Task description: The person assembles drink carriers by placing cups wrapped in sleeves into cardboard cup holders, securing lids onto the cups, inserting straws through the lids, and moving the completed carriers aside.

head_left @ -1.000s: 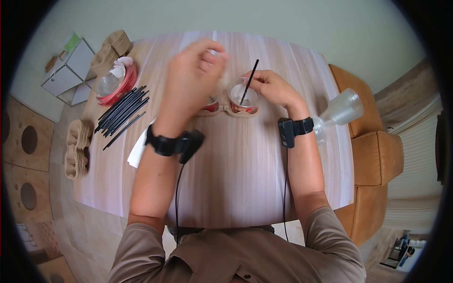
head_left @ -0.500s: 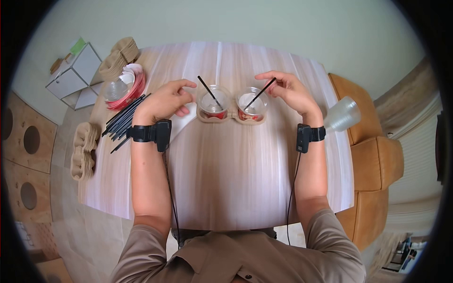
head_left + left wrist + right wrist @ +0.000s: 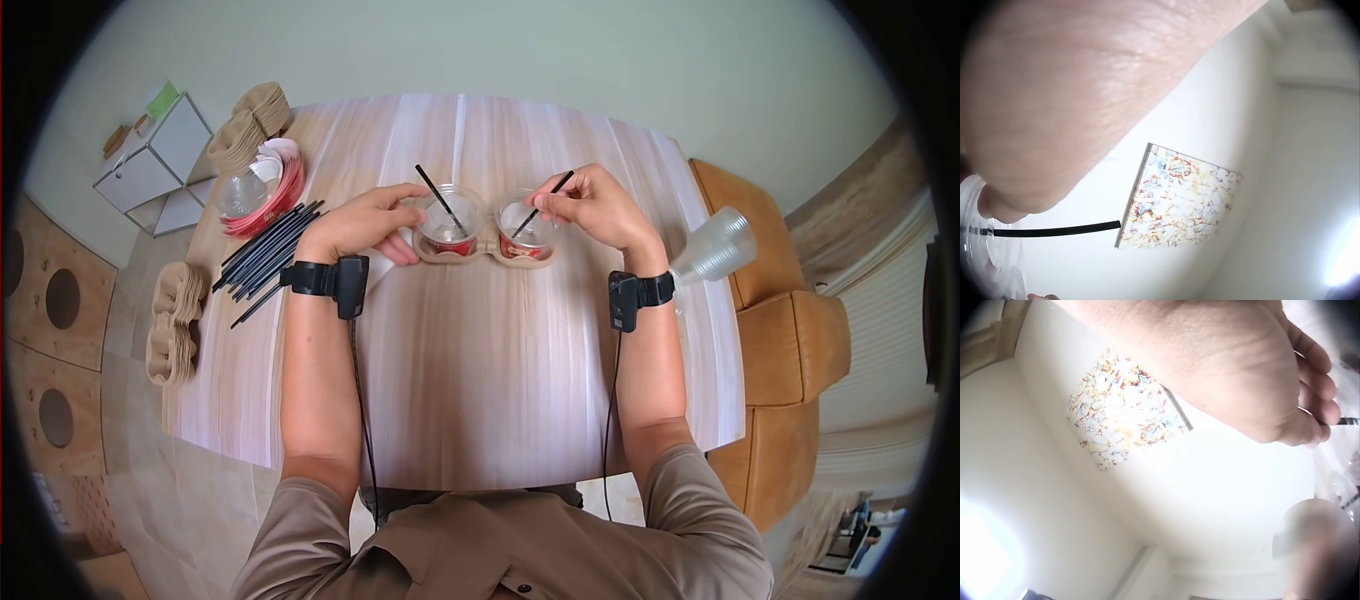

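Observation:
Two clear cups with red printing, the left cup (image 3: 449, 236) and the right cup (image 3: 520, 240), stand in a brown pulp carrier (image 3: 489, 250). A black straw leans in each. My left hand (image 3: 360, 222) touches the left cup's near-left rim with thumb and forefinger, other fingers hanging beside it; the left straw (image 3: 440, 198) is free of it. Over the right cup, my right hand (image 3: 600, 212) pinches the right straw (image 3: 563, 183). The left wrist view shows a straw (image 3: 1060, 231) beyond the hand; in the right wrist view, dark straw (image 3: 1349, 421) shows past the fingertips.
Black straws (image 3: 262, 255) lie left, before red and white lids or bowls (image 3: 275, 190) and a clear stack (image 3: 243, 193). Pulp carriers are stacked behind (image 3: 237, 140) and front left (image 3: 172, 325). Nested clear cups (image 3: 718, 245) lie right, near a brown chair (image 3: 790, 340).
My left hand has come down from above the left cup, drawn back, then moved in to touch its rim. My right hand has left the right cup's rim and taken hold of its straw.

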Demonstrator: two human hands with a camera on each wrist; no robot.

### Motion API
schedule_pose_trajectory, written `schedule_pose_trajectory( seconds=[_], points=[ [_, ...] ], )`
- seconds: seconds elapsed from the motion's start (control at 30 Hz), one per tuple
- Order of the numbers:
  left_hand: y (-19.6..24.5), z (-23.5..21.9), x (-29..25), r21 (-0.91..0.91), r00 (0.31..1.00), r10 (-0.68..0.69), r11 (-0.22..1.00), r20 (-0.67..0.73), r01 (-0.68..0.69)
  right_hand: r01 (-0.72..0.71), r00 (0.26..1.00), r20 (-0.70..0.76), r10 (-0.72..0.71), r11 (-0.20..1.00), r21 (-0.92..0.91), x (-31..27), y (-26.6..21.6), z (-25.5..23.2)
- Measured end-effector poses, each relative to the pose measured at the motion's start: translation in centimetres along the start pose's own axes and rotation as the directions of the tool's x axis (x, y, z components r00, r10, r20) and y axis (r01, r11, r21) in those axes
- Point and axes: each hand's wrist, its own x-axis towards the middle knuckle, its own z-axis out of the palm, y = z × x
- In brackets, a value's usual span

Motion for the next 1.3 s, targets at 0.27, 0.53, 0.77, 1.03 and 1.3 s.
schedule_pose_trajectory(
  seconds=[0.27, 0.53, 0.77, 1.03, 1.3],
  points=[
    [-1.0, 0.2, 0.7, -0.087, 0.998, 0.029, 0.996, 0.062, -0.024, 0.001, 0.928, -0.339, -0.157, 0.908, -0.419, -5.8, -4.3, -2.3],
    [-1.7, 2.8, 6.2, -0.222, 0.997, 0.063, 0.972, -0.051, -0.073, 0.248, 0.968, 0.018, -0.25, 0.966, 0.072, -10.4, -0.6, 3.9],
    [2.9, 5.6, 17.2, -0.107, 0.992, 0.103, 0.988, -0.076, -0.11, 0.168, 0.982, 0.071, -0.177, 0.978, 0.123, -9.1, 7.9, 9.7],
    [6.6, 9.2, 30.6, -0.278, 0.99, 0.115, 0.951, -0.085, -0.134, 0.367, 0.93, -0.08, -0.36, 0.924, 0.112, -8.2, 10.4, 10.9],
    [11.0, 13.1, 39.8, -0.342, 0.987, 0.126, 0.927, -0.098, -0.152, 0.412, 0.909, -0.091, -0.406, 0.91, 0.051, -8.4, 9.2, 10.0]
  ],
)
